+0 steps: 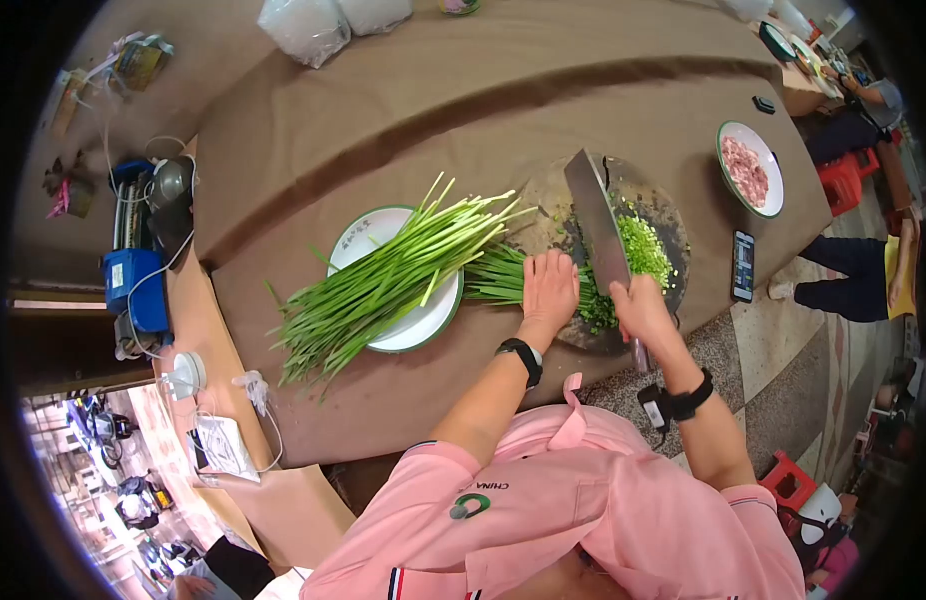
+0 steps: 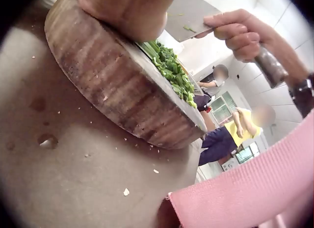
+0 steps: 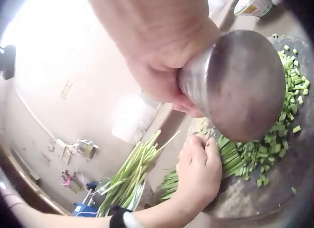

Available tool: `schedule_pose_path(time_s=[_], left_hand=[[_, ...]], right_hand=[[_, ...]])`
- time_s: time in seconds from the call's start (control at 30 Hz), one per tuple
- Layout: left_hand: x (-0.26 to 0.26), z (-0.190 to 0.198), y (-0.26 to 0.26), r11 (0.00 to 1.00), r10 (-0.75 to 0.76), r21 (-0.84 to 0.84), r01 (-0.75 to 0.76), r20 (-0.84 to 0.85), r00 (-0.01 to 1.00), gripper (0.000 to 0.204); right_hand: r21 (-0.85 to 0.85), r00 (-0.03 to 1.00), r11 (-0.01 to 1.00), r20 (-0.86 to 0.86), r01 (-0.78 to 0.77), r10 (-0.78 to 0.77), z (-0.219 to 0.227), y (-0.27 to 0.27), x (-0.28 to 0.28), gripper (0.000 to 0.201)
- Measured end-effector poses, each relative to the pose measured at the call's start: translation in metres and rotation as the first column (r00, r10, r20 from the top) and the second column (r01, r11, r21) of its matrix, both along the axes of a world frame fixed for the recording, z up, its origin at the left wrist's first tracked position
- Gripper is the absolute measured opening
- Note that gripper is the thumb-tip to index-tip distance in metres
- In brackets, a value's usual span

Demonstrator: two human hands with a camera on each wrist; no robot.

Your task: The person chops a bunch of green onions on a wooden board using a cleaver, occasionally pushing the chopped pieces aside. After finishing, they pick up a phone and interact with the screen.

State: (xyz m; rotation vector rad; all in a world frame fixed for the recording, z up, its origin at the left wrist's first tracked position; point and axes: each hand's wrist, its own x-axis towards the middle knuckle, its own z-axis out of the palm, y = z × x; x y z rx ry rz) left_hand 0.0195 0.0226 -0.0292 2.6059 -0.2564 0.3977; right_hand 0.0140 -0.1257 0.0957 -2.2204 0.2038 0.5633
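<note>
On a thick round wooden chopping board [image 1: 543, 205], my left hand [image 1: 551, 290] holds down a bunch of garlic chives [image 1: 493, 278], its fingers bent over the stalks. My right hand [image 1: 643, 310] grips a cleaver [image 1: 595, 215] by the handle, the blade standing beside the left fingertips. Chopped chives [image 1: 645, 252] are heaped on the far side of the blade. The rounded handle end [image 3: 245, 86] fills much of the right wrist view and hides part of the cutting. More long chives [image 1: 393, 275] lie across a white green-rimmed plate [image 1: 441, 318] at the left.
A bowl of minced meat [image 1: 748, 170] and a phone [image 1: 743, 265] sit right of the board on the brown-covered table [image 1: 403, 150]. Plastic-wrapped packs [image 1: 305, 28] are at the back. A blue machine [image 1: 135, 290] stands left. People, including one in yellow [image 2: 245, 127], are beyond the table.
</note>
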Motion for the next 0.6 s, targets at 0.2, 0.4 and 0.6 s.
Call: schedule_pose_path(time_s=[0.2,0.4,0.6], left_hand=[[0.002,0.001,0.0,0.999,-0.031,0.008,0.031,-0.062,0.998,0.016],[0.0,0.003,0.001,0.999,-0.034,0.017,0.035,-0.034,0.999,0.016],[0.001,-0.003,-0.003,0.999,0.035,-0.038,-0.034,0.021,0.999,0.014]], right_hand=[[-0.111,0.993,0.988,-0.049,-0.112,0.107,-0.028,0.01,-0.004,0.041],[-0.055,0.997,0.998,0.068,-0.023,0.027,-0.039,0.034,0.038,0.038],[0.015,0.998,0.998,0.004,0.067,-0.067,-0.01,-0.001,0.018,0.047]])
